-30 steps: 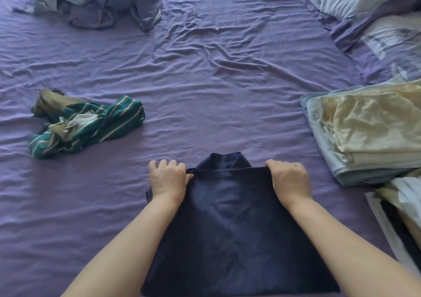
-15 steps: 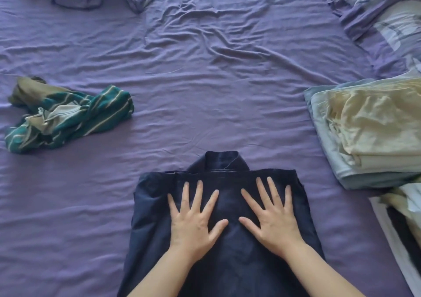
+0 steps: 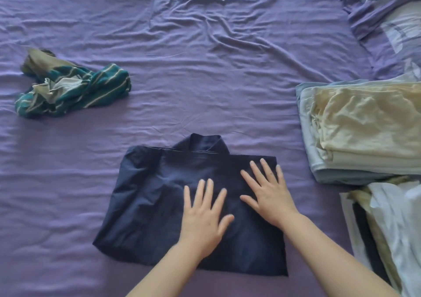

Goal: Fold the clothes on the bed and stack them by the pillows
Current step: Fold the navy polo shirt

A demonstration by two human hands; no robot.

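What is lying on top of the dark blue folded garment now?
Both hands lie flat on the dark blue folded garment: the left hand near its middle, the right hand toward its right side, fingers spread. The cloth beneath the palms is covered.

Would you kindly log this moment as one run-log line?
phase: smoothing fold | left hand: flat on navy shirt | right hand: flat on it | striped garment: unfolded | folded stack: by pillows

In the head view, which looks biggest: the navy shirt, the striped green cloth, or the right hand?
1. navy shirt, though it lies nearest the camera
2. striped green cloth
3. right hand, close behind despite being nearer
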